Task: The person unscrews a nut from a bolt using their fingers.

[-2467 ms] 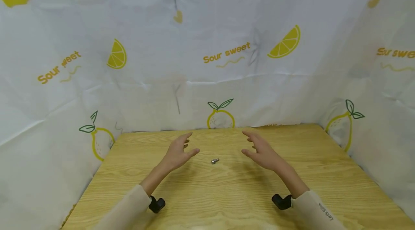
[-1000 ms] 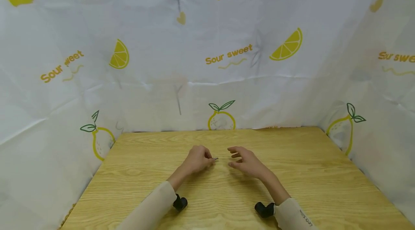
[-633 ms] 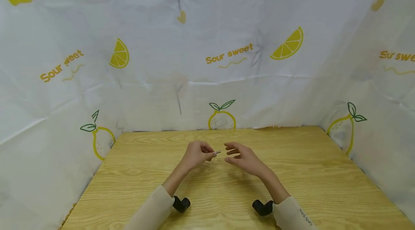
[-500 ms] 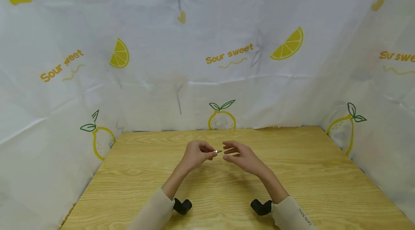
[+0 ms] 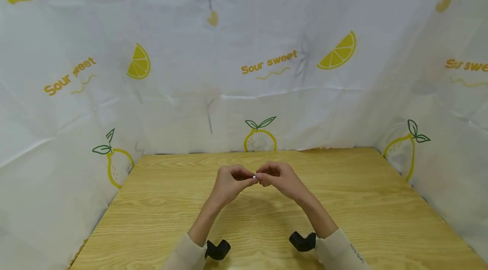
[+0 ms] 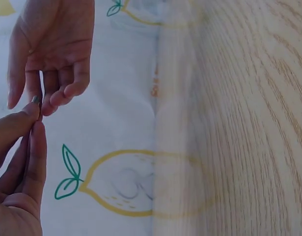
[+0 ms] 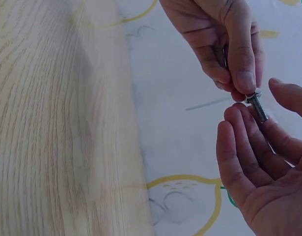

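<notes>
A small silver bolt [image 7: 259, 110] is pinched between the thumb and fingers of my left hand [image 5: 227, 184], above the table. Its threaded shank points toward my right hand [image 5: 285, 182], and a wider, nut-like part [image 7: 253, 96] shows right at the left thumb tip. In the right wrist view the right fingers lie extended and loosely bent, the index finger right at the shank's end, with the thumb apart from it. From the head view the two hands' fingertips meet around the bolt, and the right thumb covers its shank.
The wood-grain table [image 5: 171, 219] spreads beneath both hands. White lemon-print cloth [image 5: 183, 126] hangs behind it and along both sides. Black wrist-camera mounts [image 5: 218, 250] stick out inward from the light sleeves [image 5: 187, 253].
My left hand has taken hold of the bolt from the table and raised it. The right hand has moved left, and its fingertips have come up to the bolt's shank.
</notes>
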`<state>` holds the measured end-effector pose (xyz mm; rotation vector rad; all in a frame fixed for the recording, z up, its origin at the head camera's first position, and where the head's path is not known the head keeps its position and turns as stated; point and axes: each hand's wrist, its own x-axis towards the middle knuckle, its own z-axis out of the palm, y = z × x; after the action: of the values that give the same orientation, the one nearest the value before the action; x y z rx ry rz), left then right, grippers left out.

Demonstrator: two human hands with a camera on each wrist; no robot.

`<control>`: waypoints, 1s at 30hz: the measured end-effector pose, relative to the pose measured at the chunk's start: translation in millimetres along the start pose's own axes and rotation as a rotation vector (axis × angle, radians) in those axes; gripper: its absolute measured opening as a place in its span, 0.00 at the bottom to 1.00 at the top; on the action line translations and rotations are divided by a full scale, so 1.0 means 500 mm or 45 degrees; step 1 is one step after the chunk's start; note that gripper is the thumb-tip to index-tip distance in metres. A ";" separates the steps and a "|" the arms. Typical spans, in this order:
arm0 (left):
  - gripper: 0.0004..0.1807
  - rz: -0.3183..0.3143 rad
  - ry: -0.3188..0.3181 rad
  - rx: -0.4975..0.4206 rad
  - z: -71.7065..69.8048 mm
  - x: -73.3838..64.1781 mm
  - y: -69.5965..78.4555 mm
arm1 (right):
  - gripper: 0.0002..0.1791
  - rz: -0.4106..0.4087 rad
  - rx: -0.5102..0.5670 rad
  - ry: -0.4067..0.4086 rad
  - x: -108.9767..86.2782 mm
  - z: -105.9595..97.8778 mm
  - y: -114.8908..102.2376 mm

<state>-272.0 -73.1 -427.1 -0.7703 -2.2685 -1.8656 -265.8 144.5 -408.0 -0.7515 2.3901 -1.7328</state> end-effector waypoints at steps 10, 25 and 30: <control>0.03 0.217 0.039 -0.020 0.010 -0.003 0.007 | 0.17 0.056 0.127 -0.041 0.000 -0.002 -0.015; 0.03 0.221 -0.028 0.127 -0.005 -0.009 0.024 | 0.14 0.026 0.130 -0.044 -0.003 -0.005 -0.028; 0.04 0.245 -0.049 0.144 -0.011 -0.010 0.023 | 0.13 -0.004 0.113 -0.048 -0.003 -0.002 -0.030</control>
<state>-263.7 -78.5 -417.4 -0.9757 -2.2105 -1.6383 -259.8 142.6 -394.0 -0.7695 2.2726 -1.7954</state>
